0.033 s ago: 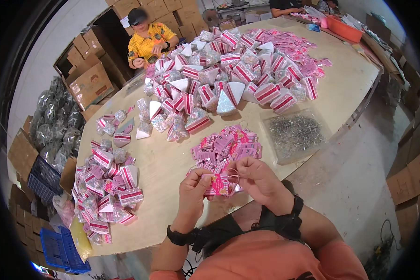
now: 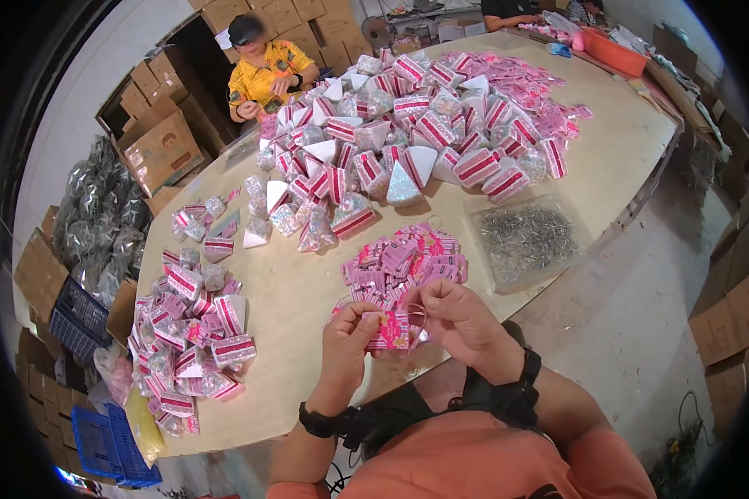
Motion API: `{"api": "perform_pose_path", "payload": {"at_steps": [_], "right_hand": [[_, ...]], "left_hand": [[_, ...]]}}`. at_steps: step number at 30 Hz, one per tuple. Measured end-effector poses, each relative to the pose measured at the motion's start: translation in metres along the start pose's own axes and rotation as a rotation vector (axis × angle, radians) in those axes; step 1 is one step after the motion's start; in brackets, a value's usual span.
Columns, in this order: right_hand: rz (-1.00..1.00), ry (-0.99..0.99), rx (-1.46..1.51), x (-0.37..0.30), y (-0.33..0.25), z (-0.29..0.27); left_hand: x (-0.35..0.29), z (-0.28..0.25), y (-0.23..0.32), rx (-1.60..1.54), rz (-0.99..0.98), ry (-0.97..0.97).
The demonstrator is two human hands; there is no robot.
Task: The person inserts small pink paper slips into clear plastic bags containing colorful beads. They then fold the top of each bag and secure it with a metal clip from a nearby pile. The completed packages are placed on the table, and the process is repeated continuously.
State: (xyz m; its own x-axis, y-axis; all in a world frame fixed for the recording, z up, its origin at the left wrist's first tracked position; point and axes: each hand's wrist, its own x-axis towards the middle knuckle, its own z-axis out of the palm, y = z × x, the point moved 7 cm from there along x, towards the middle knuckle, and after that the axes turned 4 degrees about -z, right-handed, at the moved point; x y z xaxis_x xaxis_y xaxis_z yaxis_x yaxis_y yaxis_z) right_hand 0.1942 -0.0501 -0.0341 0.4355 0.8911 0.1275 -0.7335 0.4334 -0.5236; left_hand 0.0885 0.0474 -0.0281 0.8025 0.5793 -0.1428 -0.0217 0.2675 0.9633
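Note:
My left hand (image 2: pixel 348 337) pinches a pink printed card tag (image 2: pixel 393 330) between thumb and fingers at the table's near edge. Close to the card's right side, my right hand (image 2: pixel 458 316) holds a thin ring (image 2: pixel 417 311) in its fingertips. The ring appears to meet the card's edge, but I cannot tell whether it passes through it. Just beyond both hands lies a heap of similar pink card tags (image 2: pixel 404 259). To its right, a clear shallow tray (image 2: pixel 501 287) holds many small metal pieces, too fine to make out.
Wrapped cake-slice-shaped items with pink stripes form a big pile (image 2: pixel 437 125) at the table's middle and a smaller pile (image 2: pixel 183 333) at left. Across the table sits a person in a yellow shirt (image 2: pixel 266 75). Blue crates (image 2: pixel 112 445) and cartons (image 2: pixel 162 150) stand left; an orange basin (image 2: pixel 614 54) is far right.
The thin ring is turned slightly in my right fingertips, and my left hand has shifted very slightly right with the card. All else looks the same.

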Motion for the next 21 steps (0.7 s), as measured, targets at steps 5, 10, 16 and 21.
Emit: {"api": "perform_pose_path", "payload": {"at_steps": [5,10,16,21], "right_hand": [[0.009,0.029,0.020,-0.002,-0.002,0.011],[-0.038,0.105,-0.150,-0.005,-0.005,0.016],[-0.006,0.098,-0.208,-0.011,-0.004,0.020],[0.035,0.066,-0.221,-0.010,-0.003,0.021]], "left_hand": [[-0.007,0.011,0.019,0.498,0.256,0.094],[-0.037,0.047,0.068,0.925,0.788,0.096],[-0.030,0.065,0.074,0.972,0.854,0.023],[-0.030,0.062,0.071,0.912,0.855,0.075]]}}
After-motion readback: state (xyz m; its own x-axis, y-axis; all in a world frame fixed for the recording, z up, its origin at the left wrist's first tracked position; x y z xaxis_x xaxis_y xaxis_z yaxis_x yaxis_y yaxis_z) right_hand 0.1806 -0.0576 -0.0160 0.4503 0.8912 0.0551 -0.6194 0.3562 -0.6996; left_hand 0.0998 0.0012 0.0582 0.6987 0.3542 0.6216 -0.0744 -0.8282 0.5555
